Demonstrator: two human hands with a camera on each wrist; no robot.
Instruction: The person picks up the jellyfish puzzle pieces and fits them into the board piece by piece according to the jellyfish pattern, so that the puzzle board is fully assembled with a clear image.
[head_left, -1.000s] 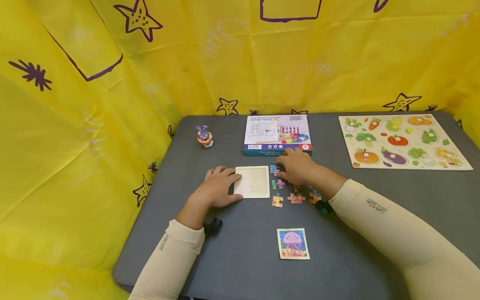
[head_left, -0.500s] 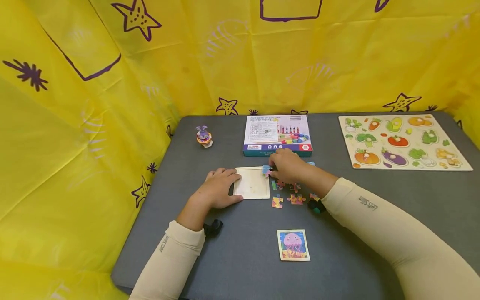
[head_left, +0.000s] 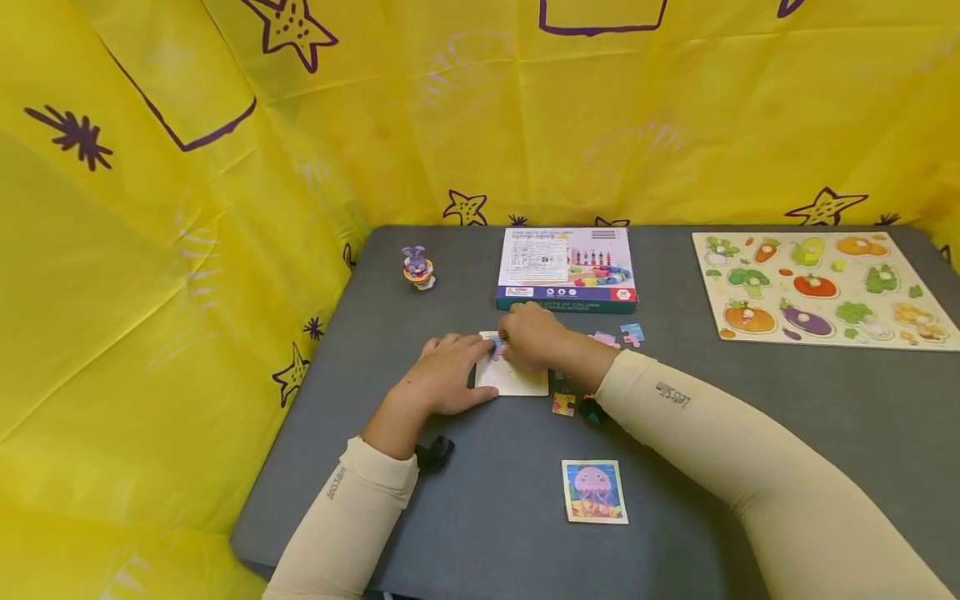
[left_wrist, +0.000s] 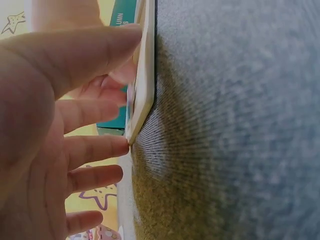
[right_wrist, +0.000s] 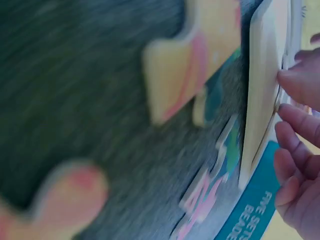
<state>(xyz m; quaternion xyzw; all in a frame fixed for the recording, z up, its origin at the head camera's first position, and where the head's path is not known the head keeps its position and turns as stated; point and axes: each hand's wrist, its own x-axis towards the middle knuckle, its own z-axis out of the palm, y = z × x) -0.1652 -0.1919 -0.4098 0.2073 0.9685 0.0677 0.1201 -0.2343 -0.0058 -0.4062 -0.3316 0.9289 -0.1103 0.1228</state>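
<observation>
The box (head_left: 592, 293) reads "FIVE SETS OF COLUMN"; sleeves (head_left: 697, 425), "LetsSlim".

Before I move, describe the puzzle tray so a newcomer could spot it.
On the grey table, find the printed box at the back. Just in front, touched by the left hand, lies a small, pale tray. Its mostly plain surface sets it apart from the vegetable board and the jellyfish card.

The tray (head_left: 517, 382) is plain cream; one piece (head_left: 497, 348) is blue and pink, a loose piece (head_left: 564, 405) yellow with pink. The card (head_left: 595, 492) bears a pink jellyfish on blue. The box (head_left: 585, 293) is white, purple and teal, the board (head_left: 851, 283) cream with orange, red, purple and green vegetables. The sleeves (head_left: 720, 450) are cream, the surface (head_left: 480, 525) grey, the curtain (head_left: 450, 133) yellow with purple stars.
</observation>
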